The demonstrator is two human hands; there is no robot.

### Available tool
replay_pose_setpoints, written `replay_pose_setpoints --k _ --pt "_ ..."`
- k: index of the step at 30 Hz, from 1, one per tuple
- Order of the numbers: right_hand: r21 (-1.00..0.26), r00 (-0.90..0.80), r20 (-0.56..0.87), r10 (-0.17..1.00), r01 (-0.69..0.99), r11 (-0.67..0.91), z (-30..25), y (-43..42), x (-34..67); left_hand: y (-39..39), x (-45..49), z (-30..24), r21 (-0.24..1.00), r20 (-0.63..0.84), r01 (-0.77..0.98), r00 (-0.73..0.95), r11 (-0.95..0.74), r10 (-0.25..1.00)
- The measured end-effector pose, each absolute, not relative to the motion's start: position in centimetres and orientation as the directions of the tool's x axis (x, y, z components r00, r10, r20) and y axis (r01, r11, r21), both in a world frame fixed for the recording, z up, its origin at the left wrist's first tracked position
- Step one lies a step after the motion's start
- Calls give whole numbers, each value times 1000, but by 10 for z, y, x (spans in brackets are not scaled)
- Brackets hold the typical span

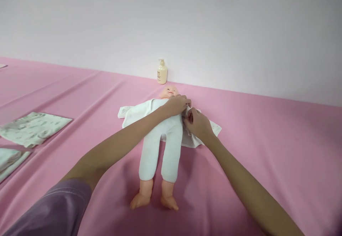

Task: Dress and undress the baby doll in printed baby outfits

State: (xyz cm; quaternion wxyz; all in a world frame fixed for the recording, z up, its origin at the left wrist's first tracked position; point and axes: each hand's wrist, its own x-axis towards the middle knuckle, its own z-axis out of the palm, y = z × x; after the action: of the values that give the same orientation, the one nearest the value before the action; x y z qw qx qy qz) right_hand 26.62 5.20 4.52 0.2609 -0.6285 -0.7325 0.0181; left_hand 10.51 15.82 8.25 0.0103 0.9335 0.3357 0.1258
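A baby doll point(159, 147) lies on its back on the pink sheet point(240, 150), head toward the wall and bare feet toward me. It wears a white suit and rests on an opened white garment point(130, 113) spread under its torso. My left hand point(177, 105) reaches across the doll's chest, its fingers closed on the white cloth near the doll's shoulder. My right hand point(197, 124) sits just beside it, fingers pinched on the garment's edge at the doll's side.
A cream pump bottle point(161, 72) stands against the white wall behind the doll's head. Folded patterned cloths point(33, 128) and another folded piece point(10, 159) lie at the left edge of the sheet.
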Motion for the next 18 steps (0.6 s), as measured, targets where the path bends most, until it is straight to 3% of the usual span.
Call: replay_pose_setpoints --k 4,7,10,13,18 --pt "-308 -79 455 887 921 240 29 6 287 161 107 89 3 241 611 768 -792 593" --pt "-280 -60 399 915 942 184 19 -25 296 161 111 90 -122 253 586 799 -801 546" --pt "-254 -142 307 941 941 225 19 -40 291 162 112 90 -212 265 585 805 -783 530" --pt "-289 -216 263 940 912 290 29 -41 273 164 109 91 -191 294 623 773 -758 562" --pt "-370 -239 311 920 861 349 46 -39 246 162 100 98 -113 256 681 724 -724 641"
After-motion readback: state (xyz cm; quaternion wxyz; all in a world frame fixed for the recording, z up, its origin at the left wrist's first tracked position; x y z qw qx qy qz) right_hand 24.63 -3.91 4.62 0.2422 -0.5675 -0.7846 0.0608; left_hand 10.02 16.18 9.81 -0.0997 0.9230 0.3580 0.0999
